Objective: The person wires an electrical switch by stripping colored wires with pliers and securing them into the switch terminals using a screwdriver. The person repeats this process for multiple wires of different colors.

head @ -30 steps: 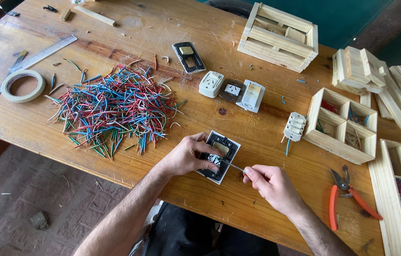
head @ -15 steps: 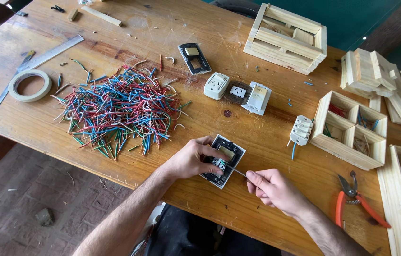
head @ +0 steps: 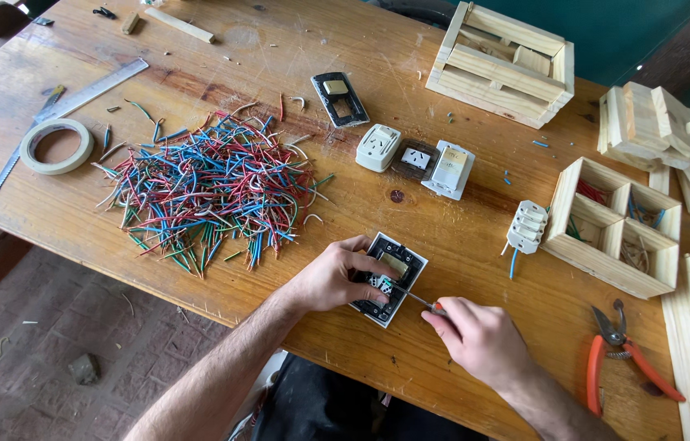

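The black switch frame (head: pixel 388 278) lies flat on the wooden table (head: pixel 475 245) near its front edge, just right of the pile of cut wires (head: pixel 210 189). The left hand (head: pixel 332 278) rests on the frame's left side, fingers curled and pressed together over the edge, with the fingertips touching the small white module seated in the frame. The right hand (head: pixel 479 339) sits just right of the frame, its thumb and forefinger pinching the handle of 1 thin screwdriver (head: pixel 417 300), whose metal tip reaches in to the white module between the left fingertips. Farther back on the table lie 1 more black frame (head: pixel 340 99) and 3 loose modules side by side: 1 white socket (head: pixel 377 148), 1 dark socket (head: pixel 415 158) and 1 white switch (head: pixel 450 169). A white terminal block (head: pixel 526 227) with a blue wire lies beside 1 wooden tray (head: pixel 612 226) split into 4 compartments. 1 slatted wooden crate (head: pixel 501 63) stands at the far edge, and a stack of wooden pieces (head: pixel 655 122) lies to its right. 1 pair of orange-handled cutters (head: pixel 621 357) lies right of the right hand. At the far left are 1 roll of tape (head: pixel 56 145) and 1 steel ruler (head: pixel 93 89).
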